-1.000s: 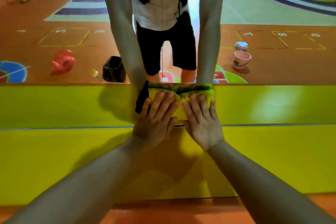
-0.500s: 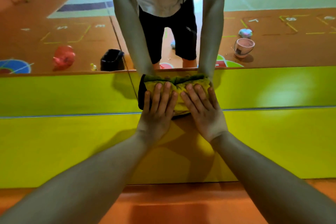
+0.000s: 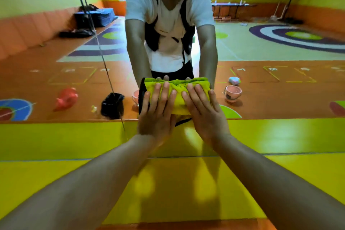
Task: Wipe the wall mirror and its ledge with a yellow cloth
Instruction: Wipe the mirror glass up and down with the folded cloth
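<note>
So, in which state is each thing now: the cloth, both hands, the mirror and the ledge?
Folded yellow cloth: pressed flat against the mirror glass.
Left hand: fingers straight, pressing on the cloth.
Right hand: fingers straight, pressing on the cloth.
Large wall mirror: cloth on it, above its lower edge.
Glossy yellow ledge: not touched by the cloth.

Stretched both bare forearms [image 3: 97, 179] forward, nearly straight. Laid left hand [image 3: 156, 117] and right hand [image 3: 204, 117] flat side by side, palms down, fingers [image 3: 158, 97] straight, slightly spread, pointing ahead.
</note>
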`<action>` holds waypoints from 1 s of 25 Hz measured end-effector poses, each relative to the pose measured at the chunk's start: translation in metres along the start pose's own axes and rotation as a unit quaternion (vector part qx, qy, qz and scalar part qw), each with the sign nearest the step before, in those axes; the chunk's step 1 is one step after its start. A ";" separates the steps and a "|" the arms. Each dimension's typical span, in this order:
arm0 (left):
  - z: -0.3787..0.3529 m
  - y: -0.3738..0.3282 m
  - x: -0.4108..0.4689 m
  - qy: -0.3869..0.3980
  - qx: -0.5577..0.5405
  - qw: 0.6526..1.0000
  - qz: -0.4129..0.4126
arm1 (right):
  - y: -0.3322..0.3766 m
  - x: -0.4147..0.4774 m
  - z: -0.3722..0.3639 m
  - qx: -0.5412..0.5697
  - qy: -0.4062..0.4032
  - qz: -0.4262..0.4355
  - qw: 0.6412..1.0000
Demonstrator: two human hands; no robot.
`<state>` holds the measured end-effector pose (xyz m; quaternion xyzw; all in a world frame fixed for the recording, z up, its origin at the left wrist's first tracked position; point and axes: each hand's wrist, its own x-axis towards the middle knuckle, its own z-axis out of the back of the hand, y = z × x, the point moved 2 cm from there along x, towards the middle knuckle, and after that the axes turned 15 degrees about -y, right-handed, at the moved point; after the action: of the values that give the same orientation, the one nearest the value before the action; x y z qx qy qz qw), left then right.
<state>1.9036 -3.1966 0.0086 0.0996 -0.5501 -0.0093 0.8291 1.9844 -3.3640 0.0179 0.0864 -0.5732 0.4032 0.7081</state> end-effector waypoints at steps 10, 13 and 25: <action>0.105 0.048 0.256 0.004 0.024 1.000 -0.003 | -0.102 0.238 0.081 -0.038 -0.054 0.022 0.998; 0.122 0.055 0.303 -0.019 0.034 0.999 -0.001 | -0.120 0.284 0.099 -0.053 -0.077 0.030 0.995; 0.183 0.099 0.472 -0.062 0.053 0.996 -0.026 | -0.179 0.451 0.145 -0.093 -0.114 0.038 0.988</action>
<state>1.9132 -3.1868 0.5244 0.1564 -0.5970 -0.0078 0.7868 2.0051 -3.3541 0.5236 0.0441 -0.6878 0.3622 0.6275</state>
